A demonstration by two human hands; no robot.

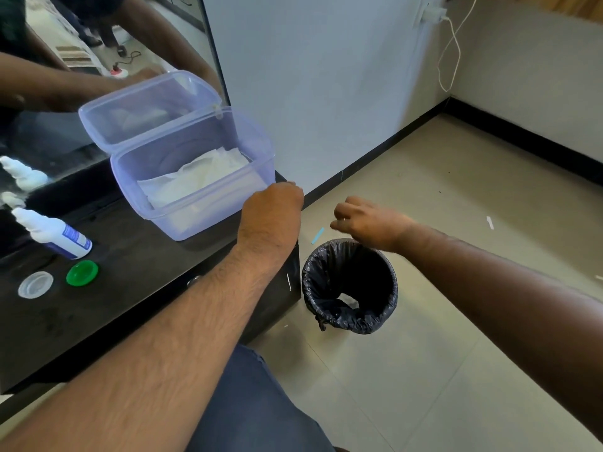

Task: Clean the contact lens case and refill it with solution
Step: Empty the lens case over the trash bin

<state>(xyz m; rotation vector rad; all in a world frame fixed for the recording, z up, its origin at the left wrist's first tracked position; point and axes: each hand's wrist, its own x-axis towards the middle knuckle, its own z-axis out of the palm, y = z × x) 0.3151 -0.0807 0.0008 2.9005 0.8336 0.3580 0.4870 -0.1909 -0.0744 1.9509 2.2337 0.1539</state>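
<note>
My left hand (270,213) hovers at the counter's right end, touching the near corner of the clear tissue tub (195,220). Its fingers are curled under, with the back of the hand towards me, so whatever is inside is hidden. My right hand (365,223) hangs over the black-lined bin (349,288), fingers loosely curled and holding nothing I can see. A white solution bottle (55,234) lies on its side on the black counter (137,282). In front of it sit a green cap (82,273) and a clear cap (35,284). The lens case body is not visible.
The tub holds white tissues (195,177), and its lid leans back against the mirror (98,60). A crumpled white piece lies inside the bin. Small scraps dot the tiled floor (456,197). A white cable (452,50) hangs from a wall socket.
</note>
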